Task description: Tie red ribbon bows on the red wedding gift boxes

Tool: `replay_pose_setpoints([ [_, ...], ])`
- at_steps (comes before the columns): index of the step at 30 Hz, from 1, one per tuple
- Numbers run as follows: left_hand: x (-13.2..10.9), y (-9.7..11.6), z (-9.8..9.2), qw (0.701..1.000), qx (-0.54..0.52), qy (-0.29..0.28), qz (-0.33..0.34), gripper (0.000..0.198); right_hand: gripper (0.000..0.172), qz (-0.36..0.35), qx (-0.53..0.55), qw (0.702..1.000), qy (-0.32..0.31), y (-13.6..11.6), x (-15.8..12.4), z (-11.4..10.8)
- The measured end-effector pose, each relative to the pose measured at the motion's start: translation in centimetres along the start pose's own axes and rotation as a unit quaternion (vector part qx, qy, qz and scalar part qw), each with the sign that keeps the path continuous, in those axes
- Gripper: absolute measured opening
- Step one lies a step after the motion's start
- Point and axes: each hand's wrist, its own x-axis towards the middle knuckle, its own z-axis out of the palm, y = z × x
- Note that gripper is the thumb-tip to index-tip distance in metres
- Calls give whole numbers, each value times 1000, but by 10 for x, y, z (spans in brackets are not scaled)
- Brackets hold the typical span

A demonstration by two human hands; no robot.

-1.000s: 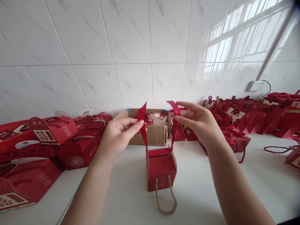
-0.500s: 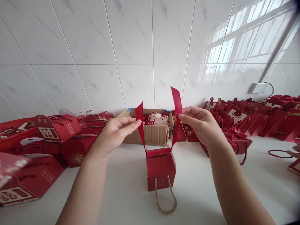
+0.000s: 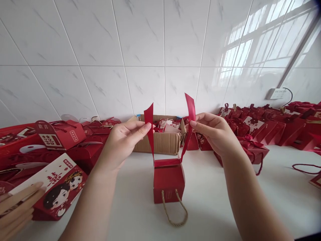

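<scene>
Ribbon [image 3: 149,117] in deep red rises in two lengths from the top of the small red box [image 3: 168,180], one at each side, and both your hands are gripping it. Your left hand [image 3: 126,137] pinches the left length between thumb and fingers, with the tip pointing up past your thumb. Your right hand [image 3: 213,129] pinches the right length the same way, and its loose end stands a little higher. The small red box sits upright on the white bench [image 3: 205,204], between your forearms and below your hands, with its rope handle [image 3: 177,224] drooping from the near face onto the surface. Behind it, near the tiled wall [image 3: 142,36], stands an open cardboard box [image 3: 160,144] with red and white pieces inside. At your far left, a co-worker's hand [image 3: 21,207] is against a box printed with two cartoon figures [image 3: 60,192]. Rows of red boxes [image 3: 271,130] stand to your right.
</scene>
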Motion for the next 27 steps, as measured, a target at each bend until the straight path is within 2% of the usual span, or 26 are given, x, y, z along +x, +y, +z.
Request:
replay_pose_setpoints([
  [9, -2, -1, 6, 999, -30, -3, 24, 19, 15, -10, 14, 1000, 4, 0, -1, 3],
  [18, 0, -2, 6, 999, -46, -9, 12, 15, 5, -42, 61, 997, -1, -1, -1, 3],
  [27, 0, 0, 8, 999, -30, -26, 18, 12, 7, -30, 50, 998, 9, -2, 0, -1],
])
